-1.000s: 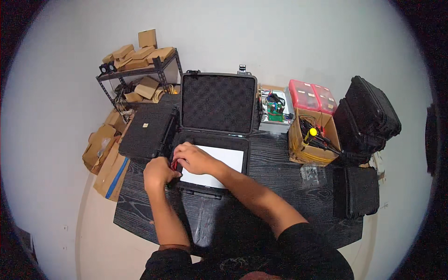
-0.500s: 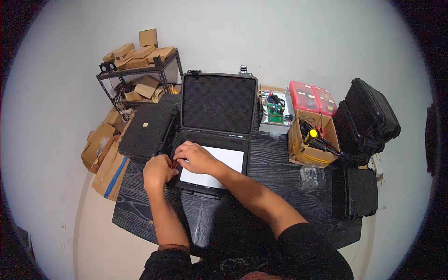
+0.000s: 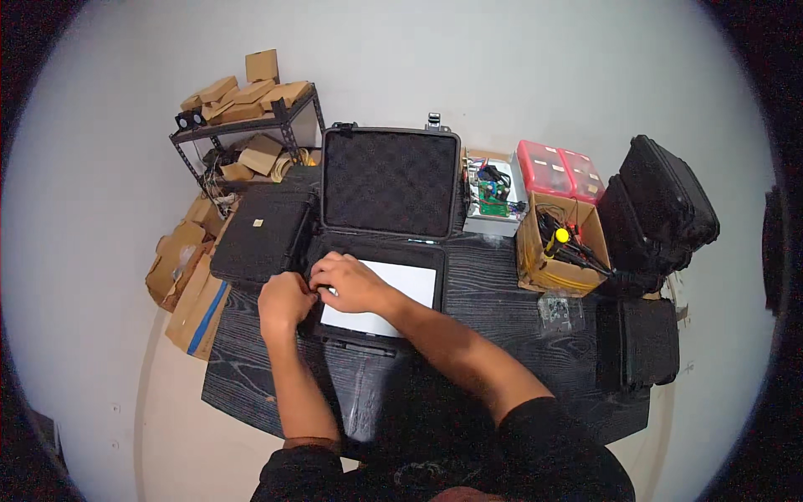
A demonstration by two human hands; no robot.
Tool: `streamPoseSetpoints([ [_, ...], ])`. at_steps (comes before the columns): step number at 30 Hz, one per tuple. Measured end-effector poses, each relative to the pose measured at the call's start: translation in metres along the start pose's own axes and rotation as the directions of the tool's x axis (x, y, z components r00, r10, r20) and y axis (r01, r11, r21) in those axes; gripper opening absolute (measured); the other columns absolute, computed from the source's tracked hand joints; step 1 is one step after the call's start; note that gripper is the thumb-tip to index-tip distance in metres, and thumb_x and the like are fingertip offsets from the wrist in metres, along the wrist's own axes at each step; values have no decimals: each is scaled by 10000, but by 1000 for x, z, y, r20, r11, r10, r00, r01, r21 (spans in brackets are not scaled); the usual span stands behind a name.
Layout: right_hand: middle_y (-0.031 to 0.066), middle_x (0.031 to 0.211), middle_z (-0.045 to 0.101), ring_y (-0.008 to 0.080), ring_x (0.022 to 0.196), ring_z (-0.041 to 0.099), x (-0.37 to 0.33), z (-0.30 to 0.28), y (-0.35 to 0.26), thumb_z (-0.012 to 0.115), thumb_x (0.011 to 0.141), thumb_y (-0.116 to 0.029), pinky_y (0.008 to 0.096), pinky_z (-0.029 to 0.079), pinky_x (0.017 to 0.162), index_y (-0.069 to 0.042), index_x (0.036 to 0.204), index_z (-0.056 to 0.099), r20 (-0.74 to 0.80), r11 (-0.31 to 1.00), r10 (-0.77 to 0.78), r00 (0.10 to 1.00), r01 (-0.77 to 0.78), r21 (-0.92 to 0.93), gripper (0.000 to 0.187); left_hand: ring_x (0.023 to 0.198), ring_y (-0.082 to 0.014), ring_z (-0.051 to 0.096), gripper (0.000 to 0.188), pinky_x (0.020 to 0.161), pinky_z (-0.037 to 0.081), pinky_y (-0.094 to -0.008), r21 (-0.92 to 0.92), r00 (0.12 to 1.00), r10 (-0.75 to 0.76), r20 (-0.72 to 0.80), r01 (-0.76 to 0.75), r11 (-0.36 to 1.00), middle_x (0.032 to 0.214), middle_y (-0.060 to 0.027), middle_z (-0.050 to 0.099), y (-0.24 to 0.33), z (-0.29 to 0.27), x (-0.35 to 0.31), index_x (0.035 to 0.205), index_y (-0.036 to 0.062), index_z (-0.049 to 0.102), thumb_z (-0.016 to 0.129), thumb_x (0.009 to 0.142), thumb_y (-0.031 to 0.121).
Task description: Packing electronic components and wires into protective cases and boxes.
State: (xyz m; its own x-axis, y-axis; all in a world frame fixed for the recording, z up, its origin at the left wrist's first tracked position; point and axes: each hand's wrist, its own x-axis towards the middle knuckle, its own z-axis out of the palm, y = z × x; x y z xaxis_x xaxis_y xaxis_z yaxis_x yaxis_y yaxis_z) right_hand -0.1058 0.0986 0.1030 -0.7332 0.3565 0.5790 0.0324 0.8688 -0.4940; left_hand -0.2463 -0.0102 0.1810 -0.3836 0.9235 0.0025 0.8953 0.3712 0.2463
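A black hard case (image 3: 391,184) stands open on the table, its lid raised and lined with dark egg-crate foam. In its lower half lies a flat white panel or sheet (image 3: 400,289). My left hand (image 3: 284,303) is at the case's left rim, fingers closed and pointing inward. Reaching across the white surface, my right hand (image 3: 345,282) has curled fingers that meet the left hand's fingertips at that rim. Whatever they pinch is small and hidden by the fingers.
Left of the open case sits a closed black case (image 3: 266,230). To the right are a white box with a circuit board (image 3: 493,201), a carton of tools (image 3: 562,272), red organizers (image 3: 556,170), a clear bag (image 3: 559,314) and stacked black cases (image 3: 661,201). Behind stands a shelf (image 3: 251,125).
Both hands stay at the case's left rim. The left hand has turned slightly and its fingers have come closer to the right hand's; the bit of red between them no longer shows.
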Motion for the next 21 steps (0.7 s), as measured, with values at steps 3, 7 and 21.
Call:
streamPoseSetpoints([
  [3,61,1067,694,292,1110,612,-3,1,-2,673,856,-146,453,496,941,-78,881,777,9,1000,-1,1000,2,-20,126,924,-373,756,137,841,610,-466,-5,1000,-2,9,2,1000,946,-179,775,-8,9,5,892,111,831,788,812,214],
  [7,63,1072,690,296,1111,610,-5,0,-2,659,856,-141,459,491,949,-80,878,780,1,999,-23,1000,23,-38,137,920,-394,755,154,834,610,-482,19,1000,13,-17,-13,1000,970,-205,769,-10,22,14,888,87,823,736,859,210],
  [21,133,1051,760,299,1009,723,-23,-219,-89,722,906,-236,419,564,907,-56,1029,769,-375,939,127,918,-233,-252,223,812,-407,718,183,716,566,-525,-126,863,378,-336,-439,890,841,-186,732,114,9,-50,850,56,702,733,874,235],
])
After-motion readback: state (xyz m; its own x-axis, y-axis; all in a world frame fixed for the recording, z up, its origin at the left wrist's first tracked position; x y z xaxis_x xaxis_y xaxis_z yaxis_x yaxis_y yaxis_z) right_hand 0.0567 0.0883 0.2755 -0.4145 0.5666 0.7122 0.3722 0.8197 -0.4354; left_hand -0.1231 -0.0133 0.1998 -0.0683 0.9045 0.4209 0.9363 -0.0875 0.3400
